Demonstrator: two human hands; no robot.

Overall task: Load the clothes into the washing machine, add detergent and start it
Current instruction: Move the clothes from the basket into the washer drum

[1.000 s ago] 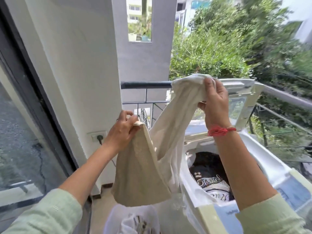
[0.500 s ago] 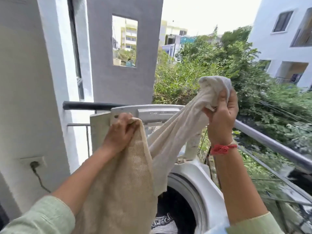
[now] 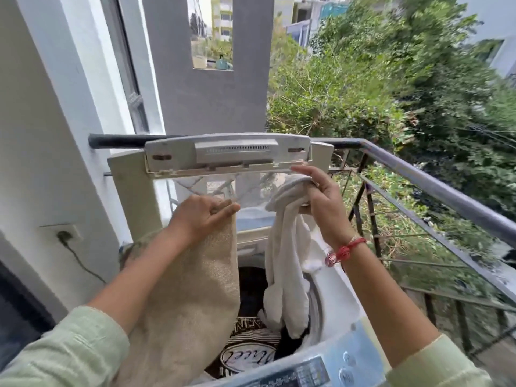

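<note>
A top-loading washing machine (image 3: pixel 335 305) stands in front of me with its lid (image 3: pixel 226 155) raised upright. Dark clothes (image 3: pixel 248 350) with a white print lie in the drum. My left hand (image 3: pixel 201 216) grips the beige knitted part of a garment (image 3: pixel 195 308), which hangs down over the drum opening. My right hand (image 3: pixel 315 199) pinches the white part of the cloth (image 3: pixel 284 252); its lower end dips into the drum. A red thread band sits on my right wrist.
A grey balcony railing (image 3: pixel 435 188) runs behind and to the right of the machine, with trees beyond. A wall socket (image 3: pixel 62 233) with a plugged cable is on the white wall at left. The control panel (image 3: pixel 321 370) is at the bottom edge.
Both hands have come down from above the lid to the drum opening, lowering the cloth so its ends hang into the drum. The view has tilted downward.
</note>
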